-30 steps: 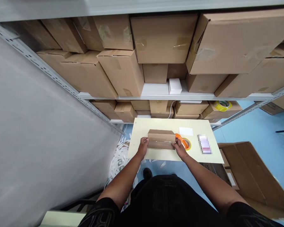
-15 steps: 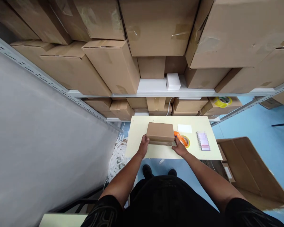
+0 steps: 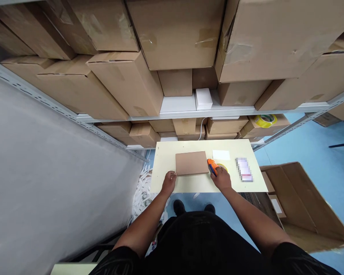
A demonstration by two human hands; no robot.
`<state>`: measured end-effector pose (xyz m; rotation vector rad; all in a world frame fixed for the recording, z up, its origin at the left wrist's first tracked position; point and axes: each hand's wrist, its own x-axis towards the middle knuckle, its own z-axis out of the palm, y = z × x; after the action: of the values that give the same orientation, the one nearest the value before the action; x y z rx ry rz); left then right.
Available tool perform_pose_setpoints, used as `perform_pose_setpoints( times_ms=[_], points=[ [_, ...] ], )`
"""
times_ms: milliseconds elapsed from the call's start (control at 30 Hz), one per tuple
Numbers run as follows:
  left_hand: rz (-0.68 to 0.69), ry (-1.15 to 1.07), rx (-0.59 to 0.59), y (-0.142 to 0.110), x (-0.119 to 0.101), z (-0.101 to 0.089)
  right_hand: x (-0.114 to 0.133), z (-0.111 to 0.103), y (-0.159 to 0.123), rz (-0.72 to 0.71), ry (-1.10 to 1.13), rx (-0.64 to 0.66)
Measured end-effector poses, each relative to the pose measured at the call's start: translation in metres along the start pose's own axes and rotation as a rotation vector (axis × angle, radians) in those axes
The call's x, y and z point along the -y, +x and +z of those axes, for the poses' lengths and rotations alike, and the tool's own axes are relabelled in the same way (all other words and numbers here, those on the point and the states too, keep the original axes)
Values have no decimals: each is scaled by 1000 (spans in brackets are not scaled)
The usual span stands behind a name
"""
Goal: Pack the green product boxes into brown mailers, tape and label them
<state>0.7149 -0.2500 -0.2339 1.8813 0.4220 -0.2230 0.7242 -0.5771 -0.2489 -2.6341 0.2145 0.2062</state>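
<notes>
A closed brown cardboard box (image 3: 191,163) lies on the pale yellow tabletop (image 3: 163,156). My left hand (image 3: 169,182) is closed, thumb and fingers pinching at the box's near left corner. Just right of the box, my right hand (image 3: 223,179) is wrapped round an orange tape dispenser (image 3: 212,166) with a blue part. Behind that hand, part of a yellow tape roll (image 3: 222,167) shows; the rest is hidden. A white card or label (image 3: 221,154) lies at the back of the table beyond the dispenser.
A blurred-out item (image 3: 244,169) lies on the table's right side. Shelves ahead hold many cardboard boxes (image 3: 177,34), a white box (image 3: 203,99) and yellow tape rolls (image 3: 265,120). A large open carton (image 3: 301,202) stands at right; paper scraps (image 3: 143,194) litter the left floor.
The box, earlier held between both hands with its near side showing, now lies lower with its top face up. My right hand has left it and taken hold of the tape dispenser.
</notes>
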Motion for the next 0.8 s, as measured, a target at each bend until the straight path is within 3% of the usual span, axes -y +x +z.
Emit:
perform_pose_setpoints(
  times_ms=[133, 267, 333, 433, 500, 600, 700, 800],
  points=[
    [31, 58, -39, -14, -6, -10, -8, 12, 7, 35, -187, 33],
    [105, 122, -23, -36, -22, -19, -11, 14, 9, 31, -206, -33],
    [161, 170, 33, -45, -38, -20, -16, 4, 8, 97, -102, -59],
    [249, 249, 155, -48, -76, -10, -27, -22, -1, 246, 277, -44],
    [318, 286, 247, -41, -108, 8, -33, -39, -12, 288, 597, -38],
    [386, 285, 414, -22, -157, 49, -34, -58, -36, 254, 930, -75],
    [297, 260, 608, -8, -193, 95, -30, -65, -60, 238, 1025, -77],
    [185, 282, 775, -8, -208, 130, -29, -67, -78, 264, 1015, -58]
  ],
)
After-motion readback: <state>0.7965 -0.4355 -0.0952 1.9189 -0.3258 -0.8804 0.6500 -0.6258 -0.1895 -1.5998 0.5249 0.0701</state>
